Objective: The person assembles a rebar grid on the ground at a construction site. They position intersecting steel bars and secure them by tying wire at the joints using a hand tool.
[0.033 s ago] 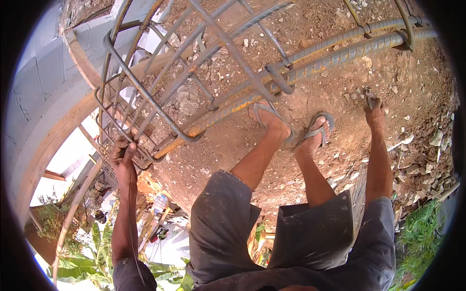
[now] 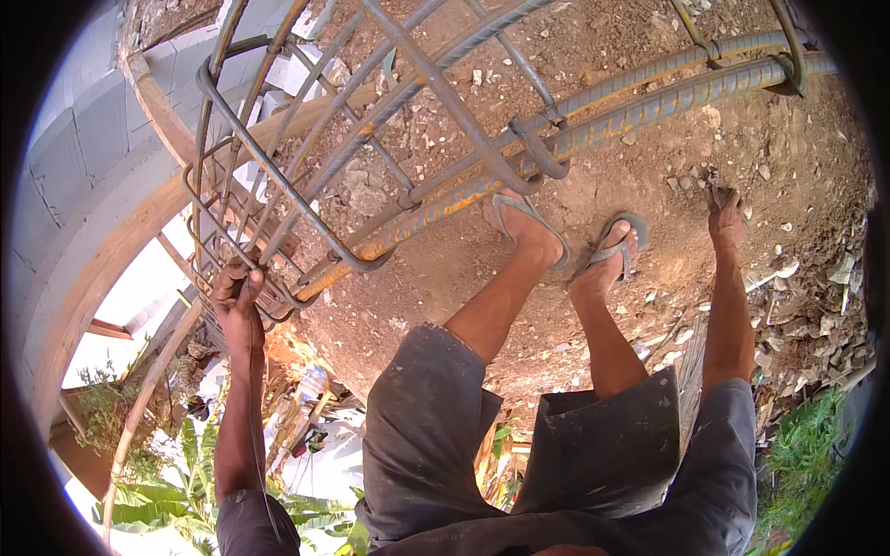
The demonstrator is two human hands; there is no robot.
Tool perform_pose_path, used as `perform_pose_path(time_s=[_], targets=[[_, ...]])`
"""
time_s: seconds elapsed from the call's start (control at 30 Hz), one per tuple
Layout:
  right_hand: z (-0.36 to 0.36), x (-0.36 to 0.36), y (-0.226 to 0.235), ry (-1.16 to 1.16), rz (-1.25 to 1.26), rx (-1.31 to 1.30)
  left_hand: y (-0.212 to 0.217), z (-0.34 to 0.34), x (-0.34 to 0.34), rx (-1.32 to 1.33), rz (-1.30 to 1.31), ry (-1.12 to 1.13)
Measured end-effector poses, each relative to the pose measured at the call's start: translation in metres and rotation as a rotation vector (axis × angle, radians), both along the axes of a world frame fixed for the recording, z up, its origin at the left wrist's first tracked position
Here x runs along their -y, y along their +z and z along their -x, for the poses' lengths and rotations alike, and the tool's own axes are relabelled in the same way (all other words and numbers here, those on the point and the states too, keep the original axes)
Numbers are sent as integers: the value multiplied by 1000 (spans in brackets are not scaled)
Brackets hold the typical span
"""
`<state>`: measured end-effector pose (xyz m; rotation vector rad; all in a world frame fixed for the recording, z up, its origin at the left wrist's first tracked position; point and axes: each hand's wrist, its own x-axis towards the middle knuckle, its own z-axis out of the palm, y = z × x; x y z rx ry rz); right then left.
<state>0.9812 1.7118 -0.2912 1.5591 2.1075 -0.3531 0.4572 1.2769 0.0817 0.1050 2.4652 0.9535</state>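
Note:
A cage of steel rebar (image 2: 649,116) runs from the upper right to the left, its ribbed bars crossed by bent stirrups (image 2: 269,165). My left hand (image 2: 238,292) is closed at the cage's left end, thumb and fingers pinching a stirrup bar. A thin wire (image 2: 270,510) trails along my left forearm. Stretched out to the right, my right hand (image 2: 728,225) is low near the dirt, its fingers curled round a small dark thing (image 2: 717,192). What kind of thing this is cannot be made out.
My feet in flip-flops (image 2: 623,243) stand on stony dirt (image 2: 426,306) just below the bars. A grey block wall (image 2: 74,167) with a wooden board (image 2: 102,287) curves along the left. Rubble (image 2: 802,324) and green plants (image 2: 807,463) lie right; banana leaves (image 2: 148,505) are lower left.
The scene has shifted very slightly in the picture, with my feet and right hand a little lower and further right. Both hands keep their grip.

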Motion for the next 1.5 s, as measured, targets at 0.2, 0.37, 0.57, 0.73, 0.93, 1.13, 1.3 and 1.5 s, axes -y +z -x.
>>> perform_pose_path(time_s=[0.2,0.37,0.57,0.73,0.93,1.13,1.3,1.5], targets=[[-43,-8,-5,457,-16,-71,-4,9,7,46,20,-30],[-56,-11,-16,538,133,-36,-8,-1,0,39,-23,38],[-44,18,-5,368,181,-202,-21,-9,2,-17,-90,94],[22,43,84,488,425,-295,-18,-28,-25,-312,111,-86],[157,83,314,557,762,-332,35,-97,-24,-534,0,141],[300,71,475,230,1062,-548,104,-167,-88,-75,-498,401],[443,94,556,477,1004,-375,122,-184,-97,10,-574,593],[497,76,534,612,1009,376,92,-184,-91,48,-506,860]])
